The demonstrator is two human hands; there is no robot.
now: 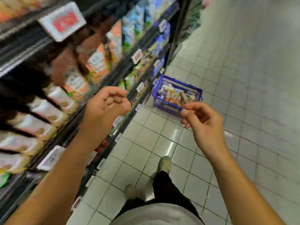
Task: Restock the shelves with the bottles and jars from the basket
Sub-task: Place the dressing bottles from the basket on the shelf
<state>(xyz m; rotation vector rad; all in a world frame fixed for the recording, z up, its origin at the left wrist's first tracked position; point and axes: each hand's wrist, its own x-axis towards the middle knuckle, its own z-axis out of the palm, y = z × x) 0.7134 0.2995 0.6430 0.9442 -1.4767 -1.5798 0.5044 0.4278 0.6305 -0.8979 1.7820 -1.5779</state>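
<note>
Basket (164,106) (blue) on floor (246,75) | left hand (106,105), right hand (204,125) — 2 loosely curled, empty

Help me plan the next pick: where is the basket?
Head view: the blue basket sits on the tiled floor ahead, at the foot of the left-side shelves, just beyond the right hand.

The floor tiles (146,148) under me are smooth and shiny. The blue basket (162,103) looks like hard plastic. My black trousers (165,187) are dull cloth.
</note>
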